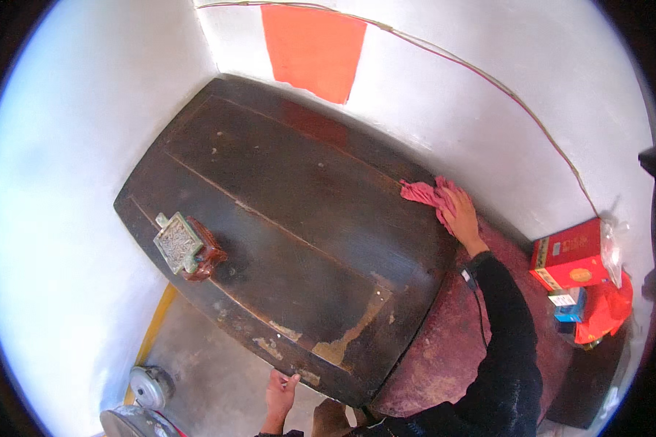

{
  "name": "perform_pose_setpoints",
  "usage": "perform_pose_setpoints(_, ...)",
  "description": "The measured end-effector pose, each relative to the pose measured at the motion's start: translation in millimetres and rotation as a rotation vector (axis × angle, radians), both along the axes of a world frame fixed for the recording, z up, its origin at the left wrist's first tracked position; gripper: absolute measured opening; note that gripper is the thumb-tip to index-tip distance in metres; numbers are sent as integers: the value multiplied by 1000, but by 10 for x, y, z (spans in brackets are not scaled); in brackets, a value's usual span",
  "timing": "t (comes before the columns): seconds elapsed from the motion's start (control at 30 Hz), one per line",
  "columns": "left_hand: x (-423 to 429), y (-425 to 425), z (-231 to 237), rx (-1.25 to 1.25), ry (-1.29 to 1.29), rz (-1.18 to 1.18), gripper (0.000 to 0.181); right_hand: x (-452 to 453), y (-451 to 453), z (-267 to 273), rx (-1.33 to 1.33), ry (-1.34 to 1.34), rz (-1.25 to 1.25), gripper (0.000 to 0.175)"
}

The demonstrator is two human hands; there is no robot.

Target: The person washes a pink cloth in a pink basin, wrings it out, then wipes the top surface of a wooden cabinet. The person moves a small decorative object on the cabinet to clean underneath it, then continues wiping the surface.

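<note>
A dark wooden tabletop point(284, 180) with worn, peeling patches lies before me. At its far right edge, close to the wall, my right hand point(461, 217) presses a crumpled pink cloth point(420, 192) against the wood. My left hand point(282, 389) grips the near edge of the tabletop, its thumb on top and the fingers mostly hidden below. Toward the left side of the tabletop stands a ceramic incense burner point(179, 246), squarish and pale green on a reddish-brown base, filled with grey, ash-like material.
White walls point(443, 98) meet behind the table; an orange-red paper point(317, 49) and a cable point(503, 90) run along one. At right are a red box point(571, 257), a blue box point(571, 306) and a red bag point(607, 311). Lidded metal pots point(147, 387) stand at lower left.
</note>
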State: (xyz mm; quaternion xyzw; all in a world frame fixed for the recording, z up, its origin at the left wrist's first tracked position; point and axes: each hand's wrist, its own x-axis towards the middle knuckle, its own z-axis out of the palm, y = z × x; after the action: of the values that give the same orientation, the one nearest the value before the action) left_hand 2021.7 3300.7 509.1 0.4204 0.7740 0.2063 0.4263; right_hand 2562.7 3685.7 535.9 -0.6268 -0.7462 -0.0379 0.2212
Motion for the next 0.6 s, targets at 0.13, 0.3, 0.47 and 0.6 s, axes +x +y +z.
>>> perform_pose_setpoints(0.13, -19, 23, -47, 17, 32, -52, 45, 63, -235, -89, 44, -29, -184, 55)
perform_pose_setpoints(0.3, 17, 33, 42, 24, -91, 41, 44, -747, 484, -171, 102, -107, -201, 62)
perform_pose_setpoints(0.47, 62, 50, 108, -66, 52, 29, 43, -2047, 1585, -181, 106, -67, -41, 64)
perform_pose_setpoints(0.6, 75, 67, 115, -113, 14, 71, 44, -2897, 2192, -117, -46, -26, -41, 65)
